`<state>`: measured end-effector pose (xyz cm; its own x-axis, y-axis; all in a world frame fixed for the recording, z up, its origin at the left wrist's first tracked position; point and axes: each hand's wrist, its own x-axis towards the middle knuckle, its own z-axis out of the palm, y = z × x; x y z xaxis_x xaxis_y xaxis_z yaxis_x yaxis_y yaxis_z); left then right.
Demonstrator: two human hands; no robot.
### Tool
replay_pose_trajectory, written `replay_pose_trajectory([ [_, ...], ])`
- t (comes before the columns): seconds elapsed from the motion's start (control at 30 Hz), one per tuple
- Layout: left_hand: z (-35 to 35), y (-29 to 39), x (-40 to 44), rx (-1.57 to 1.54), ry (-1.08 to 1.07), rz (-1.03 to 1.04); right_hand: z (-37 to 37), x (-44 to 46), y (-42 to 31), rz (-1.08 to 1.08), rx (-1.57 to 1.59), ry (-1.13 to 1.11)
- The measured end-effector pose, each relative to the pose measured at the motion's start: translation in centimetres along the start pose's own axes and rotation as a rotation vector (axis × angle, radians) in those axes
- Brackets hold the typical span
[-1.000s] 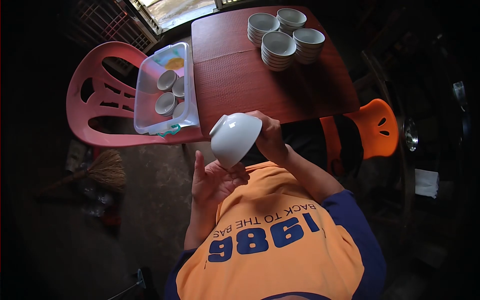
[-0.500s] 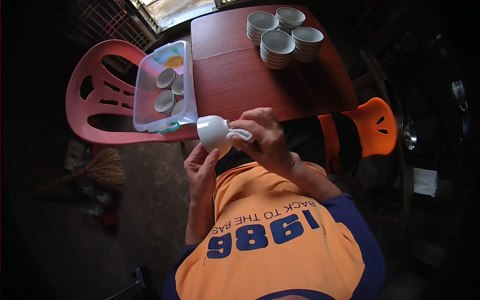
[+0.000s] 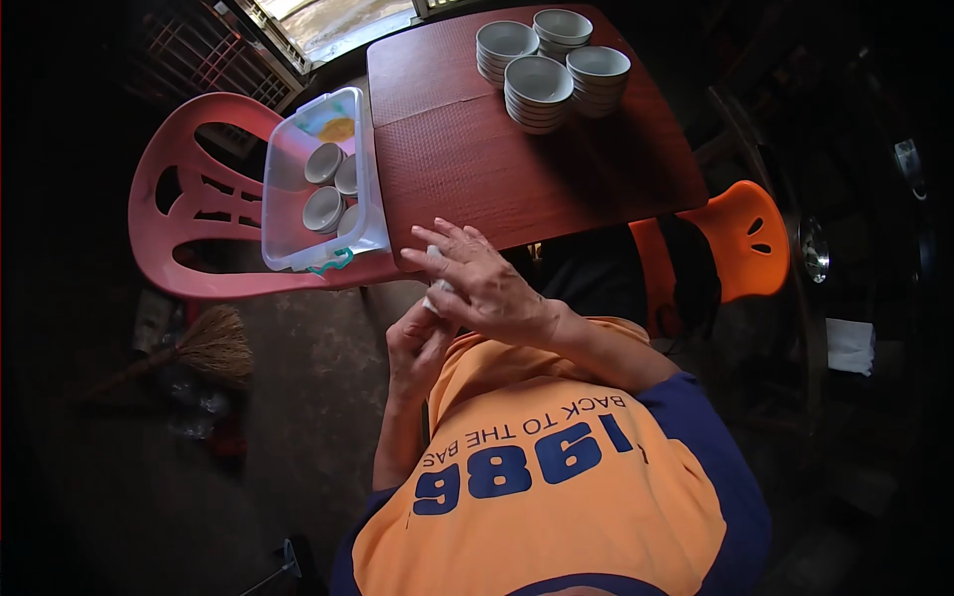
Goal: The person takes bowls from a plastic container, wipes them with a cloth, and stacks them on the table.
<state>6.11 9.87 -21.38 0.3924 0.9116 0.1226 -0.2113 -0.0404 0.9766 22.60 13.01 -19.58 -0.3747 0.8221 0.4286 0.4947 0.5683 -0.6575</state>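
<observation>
My right hand [image 3: 482, 288] lies across in front of my left hand, its fingers stretched toward the table edge. Crumpled white cloth [image 3: 435, 296] shows under its thumb and between the fingers. Just below, my left hand [image 3: 415, 343] is closed, its fingers curled in beneath the right one. The white bowl it gripped a moment ago is hidden behind my right hand, or nearly so. Four-sided and clear, a plastic tub [image 3: 373, 223] to the left holds several small white bowls [image 3: 323, 209].
Several stacks of white bowls [image 3: 538, 81] stand at the far side of the red table [image 3: 447, 159]. A pink chair [image 3: 164, 214] supports the tub. An orange stool [image 3: 740, 243] is at the right. On the floor at left lies a straw broom [image 3: 214, 343].
My right hand has moved left and over the bowl, its fingers now more extended. The bowl, plainly visible before, is covered. My left hand has shifted slightly, and the view has tilted a little.
</observation>
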Motion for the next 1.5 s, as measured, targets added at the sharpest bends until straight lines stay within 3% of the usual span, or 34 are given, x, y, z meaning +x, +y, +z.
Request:
replay_pose_trajectory([
  [0.1,-0.4,0.5,-0.5,-0.03,-0.054,-0.009,0.5,0.1,-0.9,-0.103,-0.164,0.112],
  [0.17,0.2,1.4,-0.3,0.032,-0.047,-0.06,1.2,0.9,1.5,0.079,0.258,0.098],
  [0.2,0.1,1.5,-0.5,0.099,-0.061,-0.101,0.9,1.1,3.4,-0.067,0.013,-0.076],
  [0.27,0.1,1.7,-0.6,0.12,-0.085,-0.123,-0.5,2.5,4.8,0.294,0.705,-0.34],
  [0.3,0.1,1.6,-0.4,0.123,-0.093,-0.118,-0.3,2.5,4.6,0.569,0.954,-0.324],
  [0.33,0.1,1.2,-0.3,0.121,-0.081,-0.094,-0.4,2.3,4.2,0.567,0.951,-0.318],
  [0.4,0.1,0.9,-0.2,0.117,-0.062,-0.081,-0.2,1.6,3.0,0.308,0.389,-0.12],
  [0.43,0.2,1.0,0.1,0.039,-0.059,-0.079,0.1,1.1,2.4,-0.241,-0.216,0.038],
  [0.5,-0.7,0.2,-0.2,0.034,-0.078,-0.03,-0.2,0.7,-1.0,-0.125,-0.169,0.138],
  [0.6,-0.8,1.6,-0.4,-0.033,-0.083,-0.162,0.7,0.7,1.1,-0.061,0.106,0.09],
  [0.63,-0.7,1.6,-0.7,-0.034,-0.081,-0.162,-0.2,0.8,2.6,-0.137,-0.015,-0.03],
  [0.7,-0.6,1.6,-0.8,-0.098,-0.05,-0.07,-0.4,1.5,3.7,0.653,1.253,-0.25],
  [0.8,-0.9,0.3,-0.6,-0.032,-0.005,0.01,2.0,-0.1,4.0,0.814,1.926,-0.134],
  [0.83,-1.0,-0.5,-0.4,-0.032,-0.005,0.009,1.4,0.0,2.9,0.921,1.982,-0.131],
  [0.9,-1.0,-1.7,0.0,-0.1,0.062,0.065,2.5,-0.4,3.1,0.85,2.186,-0.128],
  [0.97,-0.5,-1.0,0.3,-0.132,0.065,0.032,1.2,0.2,2.1,0.892,2.114,-0.058],
  [1.03,0.0,0.2,0.8,-0.165,0.076,0.012,0.7,0.6,2.0,0.963,1.894,0.09],
  [1.07,0.2,0.9,1.1,-0.322,0.045,-0.048,1.4,0.5,2.7,0.933,1.65,0.048],
  [1.1,0.2,1.2,1.1,-0.479,0.012,-0.108,2.1,0.2,3.7,0.745,1.341,-0.019],
  [1.13,-0.6,1.1,1.1,-0.414,0.053,-0.246,1.9,0.5,3.6,0.556,1.031,-0.079],
  [1.17,-0.8,0.9,0.9,-0.415,0.057,-0.247,1.1,0.5,3.2,0.503,0.798,-0.095],
  [1.3,-0.8,0.6,0.6,-0.549,0.045,-0.21,1.4,0.7,4.6,0.355,0.887,-0.13],
  [1.37,-0.3,0.2,1.0,-0.61,0.056,-0.155,3.0,0.1,4.4,0.762,1.564,-0.016],
  [1.47,0.8,-1.2,1.3,-0.259,0.184,0.121,3.2,0.0,2.8,0.882,1.873,0.081],
  [1.5,1.3,-1.5,1.0,0.087,0.168,0.166,2.9,0.0,2.4,0.894,2.01,0.082],
])
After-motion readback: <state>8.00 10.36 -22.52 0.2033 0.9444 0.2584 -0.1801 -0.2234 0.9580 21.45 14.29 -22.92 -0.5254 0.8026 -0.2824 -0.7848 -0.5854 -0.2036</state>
